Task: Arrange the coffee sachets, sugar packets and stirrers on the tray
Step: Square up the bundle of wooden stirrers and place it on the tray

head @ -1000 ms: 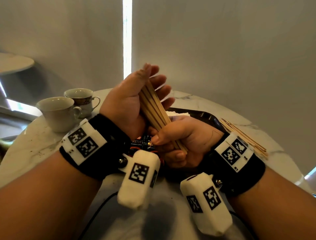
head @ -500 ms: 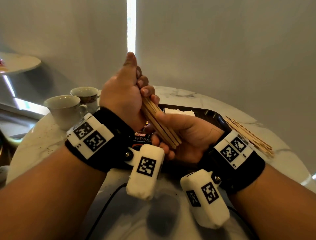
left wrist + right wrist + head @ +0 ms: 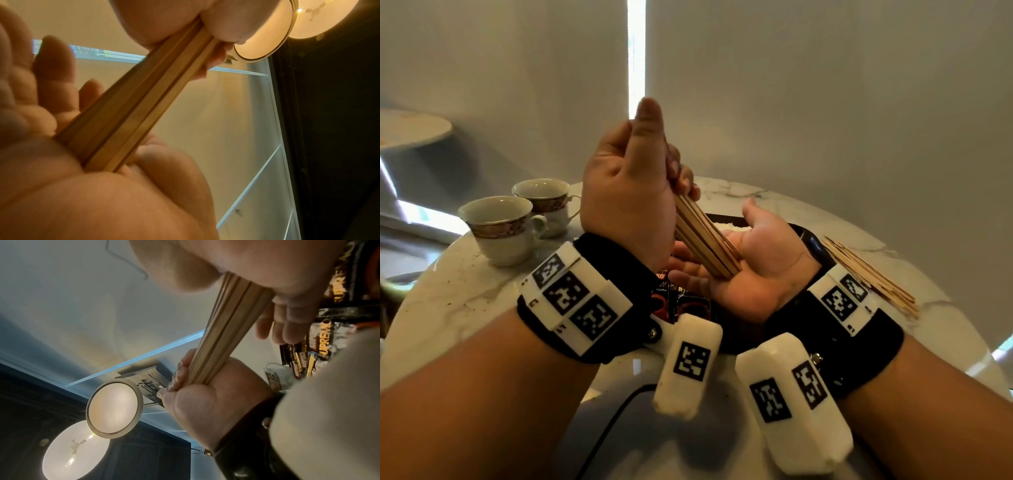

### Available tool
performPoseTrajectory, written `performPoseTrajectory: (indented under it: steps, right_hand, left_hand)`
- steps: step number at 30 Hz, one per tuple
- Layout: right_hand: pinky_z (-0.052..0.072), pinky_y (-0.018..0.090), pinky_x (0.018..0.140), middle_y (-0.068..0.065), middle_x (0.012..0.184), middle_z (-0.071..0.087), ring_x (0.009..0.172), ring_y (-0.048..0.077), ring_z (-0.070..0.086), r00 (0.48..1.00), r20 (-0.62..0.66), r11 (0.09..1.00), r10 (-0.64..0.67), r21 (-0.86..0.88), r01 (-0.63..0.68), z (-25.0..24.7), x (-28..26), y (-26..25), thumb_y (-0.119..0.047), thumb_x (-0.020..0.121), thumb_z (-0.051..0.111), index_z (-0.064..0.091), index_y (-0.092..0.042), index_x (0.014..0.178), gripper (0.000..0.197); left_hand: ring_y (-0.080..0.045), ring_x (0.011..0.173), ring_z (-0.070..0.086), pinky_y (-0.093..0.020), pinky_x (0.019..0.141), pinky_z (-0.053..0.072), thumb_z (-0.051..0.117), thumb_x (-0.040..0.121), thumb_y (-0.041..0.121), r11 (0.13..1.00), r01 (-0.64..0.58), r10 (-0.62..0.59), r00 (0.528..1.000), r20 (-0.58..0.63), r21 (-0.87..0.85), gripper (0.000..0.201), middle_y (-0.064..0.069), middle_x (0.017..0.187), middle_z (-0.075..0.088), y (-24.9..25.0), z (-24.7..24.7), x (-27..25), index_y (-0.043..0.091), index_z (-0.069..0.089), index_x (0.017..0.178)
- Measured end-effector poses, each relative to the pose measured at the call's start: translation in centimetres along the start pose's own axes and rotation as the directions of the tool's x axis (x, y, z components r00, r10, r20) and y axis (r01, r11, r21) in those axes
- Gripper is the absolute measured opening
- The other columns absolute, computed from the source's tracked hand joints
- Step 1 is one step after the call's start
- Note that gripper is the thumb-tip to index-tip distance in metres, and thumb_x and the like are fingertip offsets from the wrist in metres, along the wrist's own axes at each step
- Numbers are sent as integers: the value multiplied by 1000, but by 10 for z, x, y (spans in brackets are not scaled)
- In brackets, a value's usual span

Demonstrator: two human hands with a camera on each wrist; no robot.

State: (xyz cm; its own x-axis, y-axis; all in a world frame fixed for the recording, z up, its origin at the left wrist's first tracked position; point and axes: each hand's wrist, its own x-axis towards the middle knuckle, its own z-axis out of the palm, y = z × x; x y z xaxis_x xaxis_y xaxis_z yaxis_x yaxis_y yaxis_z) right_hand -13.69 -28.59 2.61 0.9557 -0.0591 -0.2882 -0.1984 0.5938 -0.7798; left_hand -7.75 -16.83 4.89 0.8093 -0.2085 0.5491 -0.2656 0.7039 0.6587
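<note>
My left hand grips the upper end of a bundle of wooden stirrers, held slanting above the dark tray. The bundle's lower ends rest on the palm of my right hand, which lies palm up with straight fingers. The left wrist view shows the stirrers pressed into that palm; the right wrist view shows the stirrers running down into my left fist. White sugar packets lie on the tray behind my hands. Black coffee sachets lie under my wrists.
More loose stirrers lie on the marble table, right of the tray. Two cups stand at the table's left. A second round table is far left. Wall and blinds close behind.
My right hand has let go of the bundle's lower end and opened flat under it. My left hand has closed round the upper end and tilted upward.
</note>
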Motion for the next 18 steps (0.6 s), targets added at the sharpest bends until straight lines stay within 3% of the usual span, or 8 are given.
performPoseTrajectory:
  steps: [2,4,7,10,13,15,18]
  right_hand:
    - [46,54,104,31,123,64,118,45,61,1000,22,999,-23,-39,23,1,-2,1,-73,96,18,61,9,119,95]
    - [54,45,89,24,101,69,98,37,67,995,103,984,1,-178,18,3,-9,0,-66,98,28,63,3,112,78]
    - [54,33,63,12,78,67,67,27,67,946,314,943,85,-333,26,1,-18,-3,-63,83,56,64,-8,102,59]
    - [55,29,55,12,76,69,62,24,69,915,395,941,89,-334,52,0,-21,2,-52,71,79,66,-8,101,55]
    - [44,20,39,8,72,63,46,14,59,939,343,946,40,-314,74,6,-25,8,-36,81,69,59,-10,94,30]
    - [36,16,36,4,69,54,40,8,48,948,315,949,48,-310,55,11,-28,7,-26,87,59,52,-14,92,15]
    - [31,16,36,3,68,46,38,7,41,957,281,937,67,-346,36,11,-30,1,-19,88,58,48,-16,97,13]
  left_hand:
    - [-15,48,45,-32,54,45,50,103,38,1000,10,-11,1000,-19,-3,39,3,55,44,2,1,2,15,49,72]
    - [-14,46,42,-31,53,45,51,104,38,995,72,-75,996,-55,-64,38,3,55,41,6,-3,7,15,46,74]
    - [-8,43,38,-25,49,43,49,105,42,937,251,-266,963,-33,-244,43,7,53,37,10,-7,13,20,43,69]
    - [-6,41,36,-23,46,42,49,104,43,888,349,-359,933,22,-299,45,8,52,35,8,-4,8,20,42,66]
    - [-7,42,37,-24,46,43,48,104,43,885,387,-386,921,57,-259,46,7,53,35,5,-1,4,20,44,65]
    - [-7,43,40,-26,48,47,48,104,43,885,400,-401,915,45,-238,45,7,53,37,1,-4,5,20,43,66]
    - [-12,55,57,-31,58,54,50,102,46,903,407,-405,913,41,-135,38,7,59,49,-8,-11,6,20,45,75]
